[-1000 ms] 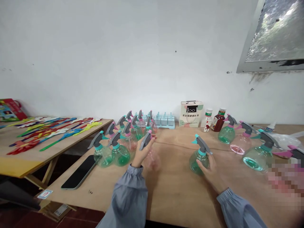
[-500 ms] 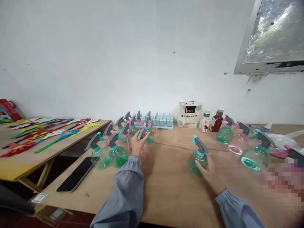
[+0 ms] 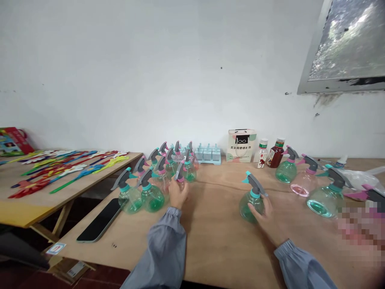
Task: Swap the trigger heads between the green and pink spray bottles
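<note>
My left hand (image 3: 178,193) is closed around the upper part of a pink spray bottle (image 3: 181,182), below its grey trigger head. The bottle stands upright at the right side of a cluster, and my hand hides most of its body. On the table's right half, my right hand (image 3: 264,214) grips a green spray bottle (image 3: 252,204) with a teal collar and nozzle. Its fingers wrap the far side and the thumb lies across the front. Close to my left hand stand a green spray bottle (image 3: 153,197) and another green one (image 3: 130,199), both upright.
Farther right are a green spray bottle (image 3: 286,171), a pink one (image 3: 303,182) and a larger green one (image 3: 326,200). A paper bag (image 3: 240,148), a brown drink bottle (image 3: 275,155) and ice-pop moulds (image 3: 209,155) line the wall. A phone (image 3: 99,222) lies front left.
My left hand has come down from the pink bottle's trigger head to below it, so the head now shows above my fingers. My right hand keeps its hold on the green bottle.
</note>
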Available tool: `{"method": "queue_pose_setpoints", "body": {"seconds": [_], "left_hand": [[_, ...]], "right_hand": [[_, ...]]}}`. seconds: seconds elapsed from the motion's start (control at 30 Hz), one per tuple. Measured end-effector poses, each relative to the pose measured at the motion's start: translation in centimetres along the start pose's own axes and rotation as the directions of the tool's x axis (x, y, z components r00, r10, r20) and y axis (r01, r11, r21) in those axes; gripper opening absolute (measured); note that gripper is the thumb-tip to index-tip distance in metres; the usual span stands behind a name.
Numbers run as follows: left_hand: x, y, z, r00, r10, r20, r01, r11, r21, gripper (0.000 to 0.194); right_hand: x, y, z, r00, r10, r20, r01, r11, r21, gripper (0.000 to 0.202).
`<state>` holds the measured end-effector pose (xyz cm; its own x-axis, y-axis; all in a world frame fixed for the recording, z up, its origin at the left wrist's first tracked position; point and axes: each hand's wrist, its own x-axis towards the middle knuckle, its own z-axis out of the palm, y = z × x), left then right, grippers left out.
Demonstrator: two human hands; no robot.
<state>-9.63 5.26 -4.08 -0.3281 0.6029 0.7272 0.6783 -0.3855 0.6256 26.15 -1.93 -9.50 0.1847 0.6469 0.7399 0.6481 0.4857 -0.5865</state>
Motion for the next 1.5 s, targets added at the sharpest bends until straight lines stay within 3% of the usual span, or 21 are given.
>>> {"method": "queue_pose_setpoints", "body": {"seconds": [0.23, 0.47, 0.7, 0.87, 1.0, 1.17, 1.23, 1.3, 1.37, 1.43, 1.5], "left_hand": [[0.6, -0.3, 1.3, 0.999, -0.038, -0.011, 0.036, 0.989, -0.146, 0.042], [1.0, -0.4, 1.4, 0.999, -0.037, 0.040, 0.044, 0.979, -0.199, 0.059], [-0.6, -0.2, 1.0, 0.971, -0.033, -0.238, -0.004, 0.988, -0.153, 0.078], [-1.2, -1.1, 2.2, 0.987, -0.112, -0.116, 0.101, 0.990, -0.095, 0.072], [-0.9, -1.6, 3.0, 0.986, -0.074, -0.147, 0.059, 0.993, -0.105, 0.069], [-1.2, 0.2, 1.3, 0.966, -0.077, -0.247, 0.056, 0.994, -0.092, 0.079], [-2.2, 1.8, 0.4, 0.961, -0.012, -0.275, -0.020, 0.993, -0.113, 0.074], [-3.8, 4.0, 0.0, 0.976, 0.115, -0.185, -0.150, 0.971, -0.187, 0.070], [-5.7, 6.7, 0.2, 0.967, 0.252, 0.046, -0.227, 0.926, -0.300, 0.085], [-7.6, 9.5, 0.8, 0.922, 0.279, 0.270, -0.161, 0.908, -0.387, 0.111], [-9.0, 11.8, 1.4, 0.893, 0.211, 0.397, -0.035, 0.913, -0.407, 0.124]], "right_hand": [[0.0, 0.1, 0.3, 0.999, 0.032, -0.033, -0.032, 0.999, 0.001, 0.048], [-0.2, -0.6, 0.1, 0.999, 0.047, 0.027, -0.048, 0.999, 0.016, 0.054], [-0.5, -2.3, 0.1, 0.995, 0.068, 0.071, -0.073, 0.995, 0.065, 0.051], [-0.9, -2.4, 0.4, 0.991, 0.114, 0.069, -0.121, 0.988, 0.101, 0.055], [-1.5, -2.0, 1.1, 0.985, 0.153, 0.076, -0.163, 0.978, 0.134, 0.060], [-2.6, -2.3, 2.5, 0.986, 0.161, 0.041, -0.166, 0.967, 0.195, 0.061], [-3.0, -2.7, 2.9, 0.991, 0.131, 0.037, -0.135, 0.972, 0.191, 0.061], [-3.4, -3.3, 2.9, 0.996, 0.068, 0.064, -0.077, 0.986, 0.150, 0.060], [-3.7, -4.2, 2.7, 0.990, -0.038, 0.134, 0.028, 0.997, 0.076, 0.063], [-3.9, -5.2, 2.3, 0.960, -0.159, 0.230, 0.161, 0.987, 0.009, 0.069], [-4.0, -6.1, 1.8, 0.913, -0.263, 0.312, 0.282, 0.959, -0.017, 0.075]]}}
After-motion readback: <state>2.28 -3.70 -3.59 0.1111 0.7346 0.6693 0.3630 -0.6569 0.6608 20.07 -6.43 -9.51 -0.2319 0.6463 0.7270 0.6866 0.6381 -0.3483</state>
